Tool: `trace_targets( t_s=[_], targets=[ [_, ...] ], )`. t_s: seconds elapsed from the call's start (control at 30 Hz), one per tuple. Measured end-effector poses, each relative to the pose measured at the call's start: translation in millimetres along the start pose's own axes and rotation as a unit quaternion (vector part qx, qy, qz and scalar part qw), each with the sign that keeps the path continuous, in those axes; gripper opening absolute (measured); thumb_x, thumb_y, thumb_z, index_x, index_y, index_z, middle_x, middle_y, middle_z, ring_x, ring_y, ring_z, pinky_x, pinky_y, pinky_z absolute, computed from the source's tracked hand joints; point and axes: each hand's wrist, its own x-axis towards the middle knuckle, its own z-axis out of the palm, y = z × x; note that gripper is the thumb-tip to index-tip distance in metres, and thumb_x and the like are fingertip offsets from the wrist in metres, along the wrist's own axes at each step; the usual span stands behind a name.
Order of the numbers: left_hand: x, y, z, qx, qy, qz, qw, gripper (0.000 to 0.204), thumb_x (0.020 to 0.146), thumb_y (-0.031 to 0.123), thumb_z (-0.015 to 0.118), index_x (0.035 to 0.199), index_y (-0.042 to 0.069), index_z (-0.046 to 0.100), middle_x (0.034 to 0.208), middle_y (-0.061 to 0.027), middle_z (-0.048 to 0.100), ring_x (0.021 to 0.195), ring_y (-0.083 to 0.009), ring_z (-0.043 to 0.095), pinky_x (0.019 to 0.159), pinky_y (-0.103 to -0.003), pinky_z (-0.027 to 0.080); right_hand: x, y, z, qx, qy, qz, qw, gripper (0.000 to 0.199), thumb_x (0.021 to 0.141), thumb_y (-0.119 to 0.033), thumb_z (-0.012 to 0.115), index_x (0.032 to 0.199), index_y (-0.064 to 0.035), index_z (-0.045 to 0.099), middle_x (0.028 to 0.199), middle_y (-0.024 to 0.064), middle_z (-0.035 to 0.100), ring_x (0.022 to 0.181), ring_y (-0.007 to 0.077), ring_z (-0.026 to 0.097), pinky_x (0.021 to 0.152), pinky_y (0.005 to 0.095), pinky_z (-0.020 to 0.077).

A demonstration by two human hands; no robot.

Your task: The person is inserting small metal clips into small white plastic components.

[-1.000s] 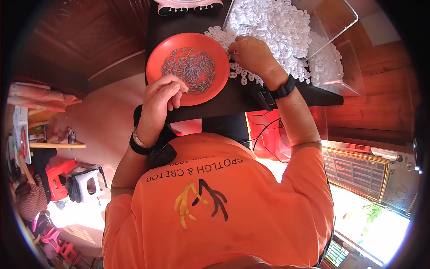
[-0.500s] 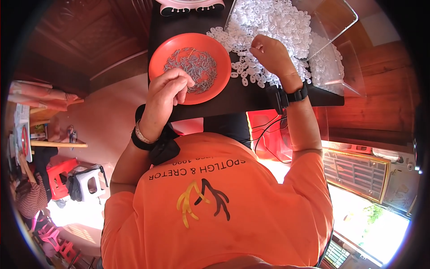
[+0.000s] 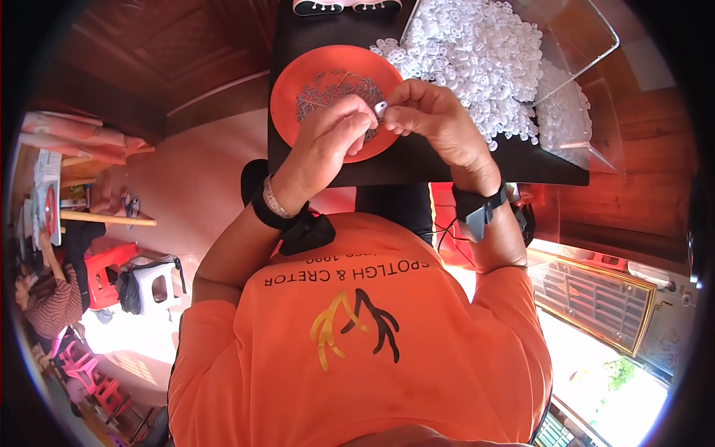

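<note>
At upper centre of the frame, the right hand pinches a small white oval plastic piece above a round orange plate, seemingly for both hands to reach. The left hand curls alongside; I cannot tell if its grip holds anything.

White piece in right hand

red stool beside white stool, pink stool nearby
</note>
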Motion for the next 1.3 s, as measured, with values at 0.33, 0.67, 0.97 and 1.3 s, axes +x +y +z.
trace_targets(
  t_s=[0.33,0.67,0.97,1.3],
  targets=[
    [-13,-7,-9,-0.196,-0.014,-0.085,0.977,0.025,0.092,0.028,0.048,0.085,0.005,0.053,0.065,0.0006,0.05,0.059,-0.0087,0.05,0.052,-0.021,0.037,-5,9,30,-0.347,0.055,-0.262,0.899,0.009,0.083,-0.002,0.065,0.092,-0.0016,0.064,0.086,0.0037,0.065,0.073,0.0088,0.061,0.063,0.022,0.048],
    [-21,-5,-12,-0.087,0.05,-0.053,0.994,0.018,0.093,0.023,0.047,0.088,0.006,0.052,0.068,0.0017,0.049,0.062,-0.0074,0.049,0.056,-0.02,0.036,-2,11,42,-0.174,0.078,-0.096,0.977,0.009,0.083,-0.008,0.065,0.088,-0.0004,0.066,0.075,0.0044,0.066,0.068,0.0106,0.062,0.062,0.0235,0.0489],
    [-18,-1,-36,-0.052,0.028,-0.041,0.997,0.022,0.092,0.027,0.047,0.085,0.007,0.054,0.069,0.001,0.052,0.062,-0.0066,0.05,0.054,-0.02,0.036,22,-3,55,-0.288,0.053,-0.133,0.947,0.015,0.081,-0.016,0.065,0.085,-0.0016,0.064,0.072,0.0096,0.065,0.066,0.0193,0.065,0.06,0.0288,0.0504],
    [-29,-11,-54,-0.093,0.114,-0.031,0.989,0.017,0.089,0.022,0.046,0.087,0.006,0.05,0.067,-0.0002,0.05,0.062,-0.009,0.049,0.056,-0.021,0.035,40,24,47,-0.557,-0.031,-0.234,0.796,0.015,0.074,-0.014,0.067,0.089,-0.0102,0.067,0.085,0.0082,0.061,0.08,0.0305,0.061,0.068,0.0377,0.0505]
  ],
)
